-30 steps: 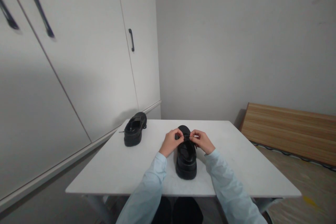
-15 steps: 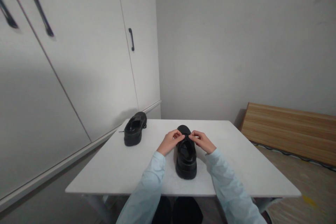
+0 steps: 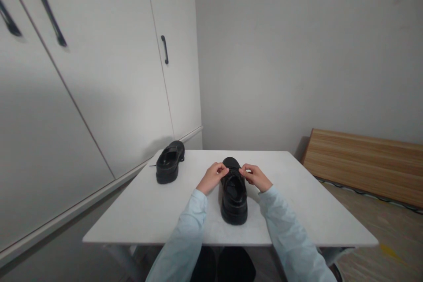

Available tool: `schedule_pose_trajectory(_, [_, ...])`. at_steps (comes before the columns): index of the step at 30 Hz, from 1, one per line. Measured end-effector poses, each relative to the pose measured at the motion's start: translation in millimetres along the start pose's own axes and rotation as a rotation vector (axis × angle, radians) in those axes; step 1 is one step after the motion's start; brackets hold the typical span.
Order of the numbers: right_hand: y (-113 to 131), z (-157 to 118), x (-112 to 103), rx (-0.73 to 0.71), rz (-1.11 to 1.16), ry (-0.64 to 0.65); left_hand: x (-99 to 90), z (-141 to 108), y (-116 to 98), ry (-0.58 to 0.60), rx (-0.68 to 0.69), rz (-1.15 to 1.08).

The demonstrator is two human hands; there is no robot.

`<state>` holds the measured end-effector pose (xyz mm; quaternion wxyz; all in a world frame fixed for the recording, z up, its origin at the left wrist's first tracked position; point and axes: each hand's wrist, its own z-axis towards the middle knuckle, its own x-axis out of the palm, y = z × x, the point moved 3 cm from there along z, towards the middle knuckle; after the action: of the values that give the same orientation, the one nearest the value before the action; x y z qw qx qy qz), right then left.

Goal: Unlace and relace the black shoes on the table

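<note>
A black shoe (image 3: 234, 205) stands on the white table in front of me, its toe pointing away and its heel toward me. At the left side of its lacing, my left hand (image 3: 213, 177) pinches a dark shoelace between thumb and fingertips. My right hand (image 3: 256, 177) does the same on the right side, with the thin black lace running between the two hands over the front of the shoe. A second black shoe (image 3: 168, 168) rests at the back left, a loose lace end sticking out to its left.
The white table (image 3: 142, 216) reaches to the wall corner. White cabinets (image 3: 125, 75) with dark handles line the left. A wooden board (image 3: 363, 163) leans against the grey wall at the right, above a dark cable on the floor.
Both hands have drawn slightly apart, the left one toward the left and the right one a touch to the right. The shoes stay in place.
</note>
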<state>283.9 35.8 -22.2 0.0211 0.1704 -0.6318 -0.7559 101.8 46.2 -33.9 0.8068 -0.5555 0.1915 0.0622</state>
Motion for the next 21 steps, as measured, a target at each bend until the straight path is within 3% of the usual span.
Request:
schedule_pose_trajectory(10, [-10.7,-0.2,-4.9,0.107,0.178,0.059,-8.4,-1.9,-9.8,0.097,0.081,0.1])
schedule_pose_trajectory(21, [-21.0,1.8,-13.4,0.156,0.086,0.045,-15.8,-3.5,-6.3,0.171,0.076,0.166])
